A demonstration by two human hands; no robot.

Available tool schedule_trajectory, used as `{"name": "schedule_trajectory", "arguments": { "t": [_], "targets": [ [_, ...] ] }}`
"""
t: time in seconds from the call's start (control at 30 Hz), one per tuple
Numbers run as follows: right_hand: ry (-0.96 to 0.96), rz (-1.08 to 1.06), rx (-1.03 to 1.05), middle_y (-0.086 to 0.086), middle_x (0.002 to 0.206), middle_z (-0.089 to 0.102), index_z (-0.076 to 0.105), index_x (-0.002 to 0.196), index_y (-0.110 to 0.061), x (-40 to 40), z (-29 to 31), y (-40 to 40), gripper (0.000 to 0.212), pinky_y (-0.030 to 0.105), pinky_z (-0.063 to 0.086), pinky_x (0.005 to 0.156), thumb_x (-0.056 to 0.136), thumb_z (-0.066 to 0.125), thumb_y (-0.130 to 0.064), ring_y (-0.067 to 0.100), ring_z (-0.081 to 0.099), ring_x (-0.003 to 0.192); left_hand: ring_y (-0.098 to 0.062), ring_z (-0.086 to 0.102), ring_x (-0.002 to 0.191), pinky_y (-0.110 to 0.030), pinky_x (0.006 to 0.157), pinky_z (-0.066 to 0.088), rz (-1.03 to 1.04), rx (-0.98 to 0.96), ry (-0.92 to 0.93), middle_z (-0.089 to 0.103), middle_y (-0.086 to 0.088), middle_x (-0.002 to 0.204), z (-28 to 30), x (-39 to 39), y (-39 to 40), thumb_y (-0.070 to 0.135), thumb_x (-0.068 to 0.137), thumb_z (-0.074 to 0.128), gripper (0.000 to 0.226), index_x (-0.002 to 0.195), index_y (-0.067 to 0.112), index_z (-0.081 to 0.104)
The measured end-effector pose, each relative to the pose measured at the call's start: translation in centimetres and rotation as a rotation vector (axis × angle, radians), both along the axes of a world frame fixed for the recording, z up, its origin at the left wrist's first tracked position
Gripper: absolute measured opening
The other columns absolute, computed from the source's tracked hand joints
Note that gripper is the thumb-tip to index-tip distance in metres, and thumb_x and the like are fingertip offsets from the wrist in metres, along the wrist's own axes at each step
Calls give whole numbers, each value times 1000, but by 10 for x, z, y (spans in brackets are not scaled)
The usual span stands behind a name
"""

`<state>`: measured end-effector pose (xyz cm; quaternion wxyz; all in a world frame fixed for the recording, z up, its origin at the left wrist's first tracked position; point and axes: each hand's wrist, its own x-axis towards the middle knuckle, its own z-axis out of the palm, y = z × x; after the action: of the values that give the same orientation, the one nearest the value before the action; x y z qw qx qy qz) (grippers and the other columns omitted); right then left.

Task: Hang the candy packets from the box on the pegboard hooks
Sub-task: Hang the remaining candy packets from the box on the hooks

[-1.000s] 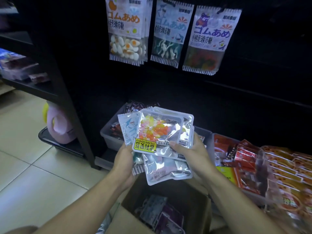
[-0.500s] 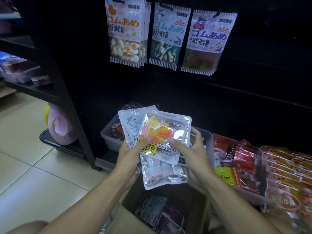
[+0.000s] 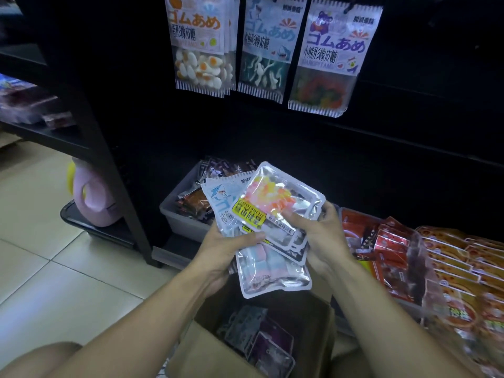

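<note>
Dim shop aisle, black pegboard [image 3: 409,159] behind: at nine o'clock a shelf post [image 3: 109,159] crowds the left. Centre frame, the left hand [image 3: 223,241] grips a fanned stack of candy packets [image 3: 275,214], thumb pressed across their fronts, above the open box [image 3: 207,336] at six o'clock. The right hand [image 3: 321,230] pinches the top packet's corner. Light, limp and glossy, the packets look prone to slipping; their top seams seem the surest hold. Hung packets [image 3: 330,55] fill twelve o'clock; bare board lies toward two o'clock.
</note>
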<state>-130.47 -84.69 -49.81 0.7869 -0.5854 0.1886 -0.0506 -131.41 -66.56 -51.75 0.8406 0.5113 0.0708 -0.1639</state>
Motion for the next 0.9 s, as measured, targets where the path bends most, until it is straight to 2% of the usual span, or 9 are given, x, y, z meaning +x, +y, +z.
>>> {"name": "schedule_trajectory", "arguments": {
  "t": [0.1, 0.23, 0.27, 0.33, 0.4, 0.53, 0.63, 0.73, 0.9],
  "targets": [
    [50, -1, -8, 6, 95, 81, 58, 126, -11, 6, 0, -12, 68, 56, 63, 85, 68, 93, -1, 29, 79, 87, -43, 76, 108, -57, 92, 63, 29, 10, 10, 79, -19, 116, -2, 3, 3, -11, 67, 81, 65, 128, 5, 65],
    [120, 349, -398, -1, 109, 81, 70, 126, -24, 8, 14, -38, 81, 38, 60, 82, 51, 102, -25, 22, 78, 100, -35, 80, 92, -52, 82, 66, 43, 46, -1, 81, -16, 110, 2, 6, 9, -14, 76, 78, 56, 126, 10, 67],
    [145, 395, -463, -3, 114, 80, 65, 135, -26, 7, 15, -44, 91, 39, 61, 83, 52, 103, -26, 21, 77, 103, -33, 81, 88, -49, 77, 68, 31, 52, -7, 82, -16, 109, 3, 7, 10, -17, 81, 74, 53, 125, 10, 66],
    [203, 372, -528, -4, 137, 69, 33, 159, -37, 10, 11, -53, 145, 49, 60, 97, 36, 109, -40, 24, 71, 116, -31, 81, 83, -44, 70, 68, 12, 61, -4, 82, -15, 107, 3, 7, 11, -20, 85, 70, 51, 125, 11, 63],
    [204, 365, -625, -4, 157, 52, 3, 159, -55, 10, 9, -57, 172, 53, 54, 106, 23, 108, -53, 26, 65, 128, -31, 81, 85, -44, 71, 68, -2, 86, -7, 82, -14, 107, 2, 8, 11, -20, 85, 70, 52, 125, 12, 63],
    [167, 655, -865, -21, 158, 28, 2, 162, -53, 4, 18, -61, 150, 40, 55, 102, 55, 105, -32, 12, 69, 114, -38, 78, 103, -56, 94, 62, -96, 168, -7, 81, -13, 115, -4, 9, 11, -15, 83, 76, 59, 133, 13, 63],
    [239, 771, -940, -12, 150, 57, 23, 158, -51, 5, 10, -68, 146, 43, 54, 106, 39, 106, -47, 17, 67, 122, -38, 77, 110, -61, 101, 57, -205, 234, -19, 80, -10, 120, -8, 8, 10, -11, 85, 78, 56, 131, 18, 65],
    [325, 683, -792, -5, 133, 69, 39, 153, -40, 10, 2, -77, 146, 46, 59, 100, 24, 108, -47, 24, 72, 114, -36, 79, 103, -56, 97, 60, -187, 235, -5, 81, -11, 116, -10, 7, 10, -7, 89, 75, 44, 125, 17, 67],
    [321, 649, -375, 13, 116, 78, 53, 144, -8, 8, -4, -68, 103, 34, 63, 71, 54, 102, -12, 32, 79, 96, -31, 80, 99, -49, 86, 64, -24, 107, 0, 81, -11, 114, -2, 8, 10, 2, 96, 71, 33, 125, 16, 66]
  ]
}}
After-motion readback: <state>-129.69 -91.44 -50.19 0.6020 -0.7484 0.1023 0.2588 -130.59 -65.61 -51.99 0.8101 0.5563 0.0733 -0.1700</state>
